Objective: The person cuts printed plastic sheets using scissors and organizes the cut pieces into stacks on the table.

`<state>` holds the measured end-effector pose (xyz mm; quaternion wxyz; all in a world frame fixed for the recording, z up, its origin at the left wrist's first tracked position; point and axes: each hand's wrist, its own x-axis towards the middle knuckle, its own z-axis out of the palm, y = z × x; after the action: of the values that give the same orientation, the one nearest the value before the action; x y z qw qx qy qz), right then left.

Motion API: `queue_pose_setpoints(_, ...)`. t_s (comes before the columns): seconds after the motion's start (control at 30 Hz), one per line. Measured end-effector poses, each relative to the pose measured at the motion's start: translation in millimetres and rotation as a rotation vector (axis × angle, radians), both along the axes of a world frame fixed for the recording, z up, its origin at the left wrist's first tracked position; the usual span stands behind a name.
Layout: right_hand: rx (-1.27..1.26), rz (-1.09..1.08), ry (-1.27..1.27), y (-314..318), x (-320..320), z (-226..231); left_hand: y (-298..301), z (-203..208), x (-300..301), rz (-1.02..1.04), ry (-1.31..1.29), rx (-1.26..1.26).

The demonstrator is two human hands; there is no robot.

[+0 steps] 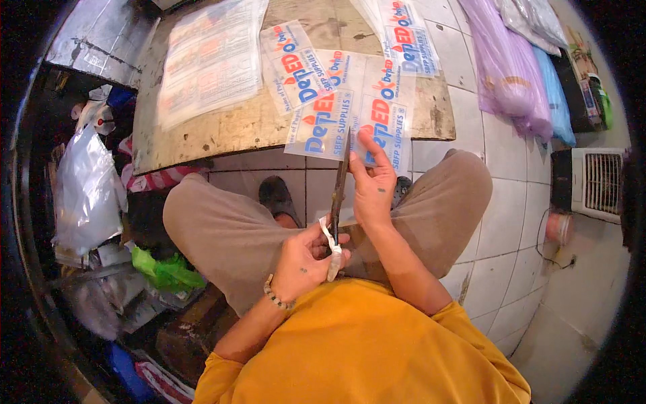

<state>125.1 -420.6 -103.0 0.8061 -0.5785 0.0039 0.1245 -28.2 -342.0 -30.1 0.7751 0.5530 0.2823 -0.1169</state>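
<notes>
My left hand (303, 259), with a beaded bracelet at the wrist, is closed around the lower end of a long dark narrow stick-like tool (340, 192). White wrapping (334, 251) covers that end, and a loose strip of it sticks up. The tool points away from me, over the table's near edge. Beside its far end is my right hand (375, 182), its fingers apart and the thumb close to the tool; whether they touch I cannot tell. Just beyond the fingers, printed clear plastic sheets (316, 131) with red and blue lettering hang over the table edge.
A low worn wooden table (215, 138) stands before my knees. On it lies a stack of clear plastic sheets (208, 64). Plastic bags and a green bag (161, 273) crowd the left side. Purple plastic rolls (508, 67) lie at the far right, above a white vent-like unit (597, 182).
</notes>
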Motion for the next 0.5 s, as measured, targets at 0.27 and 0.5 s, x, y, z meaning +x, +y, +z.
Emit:
queue_pose_setpoints(0.27, -0.054, 0.053, -0.016, -7, 3, 10, -3, 1, -1, 0.080, 0.013, -0.027)
queue_pose_setpoints(0.5, -0.069, 0.098, -0.040, -10, -1, 14, 6, 3, 28, 0.069, -0.075, 0.026)
